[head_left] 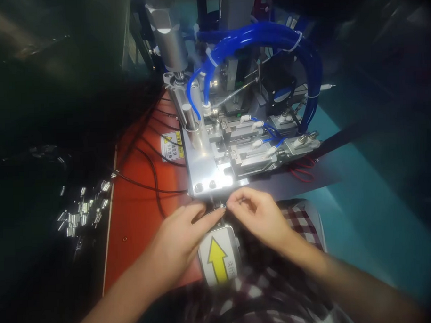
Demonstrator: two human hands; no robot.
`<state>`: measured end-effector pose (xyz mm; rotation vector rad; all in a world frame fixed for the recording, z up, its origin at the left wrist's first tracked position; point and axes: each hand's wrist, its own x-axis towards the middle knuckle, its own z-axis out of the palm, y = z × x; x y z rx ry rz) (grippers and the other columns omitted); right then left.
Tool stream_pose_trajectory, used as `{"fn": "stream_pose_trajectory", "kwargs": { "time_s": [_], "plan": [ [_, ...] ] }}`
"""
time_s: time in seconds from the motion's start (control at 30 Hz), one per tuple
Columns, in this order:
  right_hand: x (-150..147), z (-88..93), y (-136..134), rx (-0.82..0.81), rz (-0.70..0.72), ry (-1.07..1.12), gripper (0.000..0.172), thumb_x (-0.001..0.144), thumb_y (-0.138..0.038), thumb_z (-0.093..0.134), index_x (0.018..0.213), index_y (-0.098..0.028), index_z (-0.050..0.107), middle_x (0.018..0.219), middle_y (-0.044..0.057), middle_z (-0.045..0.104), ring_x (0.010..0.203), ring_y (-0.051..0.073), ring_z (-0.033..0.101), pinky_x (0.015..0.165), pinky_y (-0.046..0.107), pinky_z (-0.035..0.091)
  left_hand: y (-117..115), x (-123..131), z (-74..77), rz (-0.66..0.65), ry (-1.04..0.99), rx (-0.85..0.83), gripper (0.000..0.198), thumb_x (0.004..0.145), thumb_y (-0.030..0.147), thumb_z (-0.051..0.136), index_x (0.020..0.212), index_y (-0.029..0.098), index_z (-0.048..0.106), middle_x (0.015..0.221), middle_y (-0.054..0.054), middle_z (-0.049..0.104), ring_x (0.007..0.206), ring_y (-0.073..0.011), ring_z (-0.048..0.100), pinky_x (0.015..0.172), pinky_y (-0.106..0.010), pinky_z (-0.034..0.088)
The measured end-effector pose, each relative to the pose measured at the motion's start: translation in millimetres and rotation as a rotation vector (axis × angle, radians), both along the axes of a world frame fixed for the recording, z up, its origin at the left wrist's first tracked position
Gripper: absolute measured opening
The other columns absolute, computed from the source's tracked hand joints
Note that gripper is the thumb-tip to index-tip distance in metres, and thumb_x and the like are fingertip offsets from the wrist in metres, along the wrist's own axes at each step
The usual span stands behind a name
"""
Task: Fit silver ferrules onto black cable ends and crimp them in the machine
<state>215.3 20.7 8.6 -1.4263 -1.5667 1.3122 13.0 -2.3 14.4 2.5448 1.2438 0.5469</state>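
Both of my hands meet at the near end of a metal machine fixture [210, 173]. My left hand [184, 226] reaches in from the left, its thumb pointing right toward a small shiny metal piece [222, 206] at the fixture's front edge. What the curled fingers of that hand hold, if anything, is hidden. My right hand [258, 214] is closed in a pinch beside the same spot, thumb and forefinger together; what lies between them is too small to make out. Just below the hands sits a white box with a yellow arrow label [218, 255].
Blue air hoses [260, 37] arch over several pneumatic cylinders [252, 155] at the right. A vertical metal press rod [171, 45] stands behind. Black cables [154, 173] cross the orange-red table [132, 221]. Small shiny metal pieces [83, 211] are heaped at the left.
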Motion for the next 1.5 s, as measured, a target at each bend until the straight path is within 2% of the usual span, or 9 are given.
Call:
{"fn": "stream_pose_trajectory", "kwargs": {
  "time_s": [0.3, 0.47, 0.7, 0.8, 0.93, 1.0, 1.5],
  "plan": [
    [-5, -9.1, -3, -0.091, -0.033, 0.128, 0.013, 0.086, -0.026, 0.054, 0.076, -0.019, 0.057, 0.058, -0.004, 0.046, 0.050, 0.010, 0.040, 0.047, 0.023, 0.036, -2, -3, -4.8, -0.005, -0.004, -0.031, 0.041, 0.093, 0.011, 0.036, 0.125, 0.024, 0.059, 0.092, -0.006, 0.056, 0.079, -0.0152, 0.055, 0.063, -0.022, 0.045],
    [-6, -10.6, -5, -0.153, -0.049, 0.168, 0.014, 0.087, -0.028, 0.055, 0.076, -0.019, 0.056, 0.059, -0.004, 0.047, 0.051, 0.010, 0.041, 0.046, 0.023, 0.036, -3, -5, -5.2, 0.007, -0.031, -0.044, 0.040, 0.092, 0.010, 0.038, 0.123, 0.023, 0.060, 0.095, -0.005, 0.057, 0.081, -0.0147, 0.056, 0.065, -0.021, 0.045],
    [-7, -8.7, -5, -0.225, -0.063, 0.204, 0.015, 0.086, -0.028, 0.055, 0.075, -0.018, 0.057, 0.062, -0.003, 0.053, 0.054, 0.011, 0.048, 0.049, 0.023, 0.041, -4, -5, -5.4, 0.025, -0.056, -0.051, 0.037, 0.093, 0.012, 0.039, 0.121, 0.024, 0.060, 0.097, -0.005, 0.058, 0.083, -0.0145, 0.057, 0.067, -0.022, 0.047],
    [-3, -10.2, -8, -0.140, -0.082, 0.142, 0.013, 0.087, -0.027, 0.055, 0.079, -0.018, 0.060, 0.069, 0.000, 0.059, 0.058, 0.012, 0.052, 0.052, 0.025, 0.043, -4, -4, -4.6, 0.037, -0.050, -0.063, 0.037, 0.093, 0.012, 0.039, 0.121, 0.024, 0.061, 0.097, -0.005, 0.059, 0.084, -0.0150, 0.057, 0.068, -0.022, 0.047],
    [3, -14.0, -14, 0.142, -0.086, -0.001, 0.006, 0.086, -0.020, 0.057, 0.083, -0.019, 0.062, 0.075, 0.001, 0.060, 0.059, 0.012, 0.052, 0.056, 0.026, 0.045, -3, -5, -5.5, 0.021, -0.062, -0.048, 0.037, 0.093, 0.014, 0.039, 0.121, 0.024, 0.060, 0.094, -0.005, 0.059, 0.081, -0.0146, 0.057, 0.065, -0.022, 0.047],
    [4, -15.5, -16, 0.212, -0.049, -0.024, 0.004, 0.084, -0.018, 0.059, 0.084, -0.019, 0.063, 0.077, 0.001, 0.060, 0.058, 0.011, 0.052, 0.057, 0.026, 0.045, -2, -5, -6.4, 0.018, -0.061, -0.048, 0.036, 0.094, 0.016, 0.039, 0.122, 0.024, 0.059, 0.093, -0.004, 0.059, 0.080, -0.0147, 0.057, 0.065, -0.022, 0.048],
    [3, -7.2, -8, 0.390, 0.092, -0.178, 0.008, 0.087, -0.014, 0.049, 0.084, -0.019, 0.054, 0.076, 0.001, 0.058, 0.066, 0.015, 0.055, 0.062, 0.029, 0.044, -1, -5, -6.6, 0.018, -0.062, -0.052, 0.037, 0.094, 0.016, 0.039, 0.124, 0.026, 0.059, 0.095, -0.004, 0.060, 0.082, -0.0145, 0.058, 0.066, -0.022, 0.048]
  ]
}}
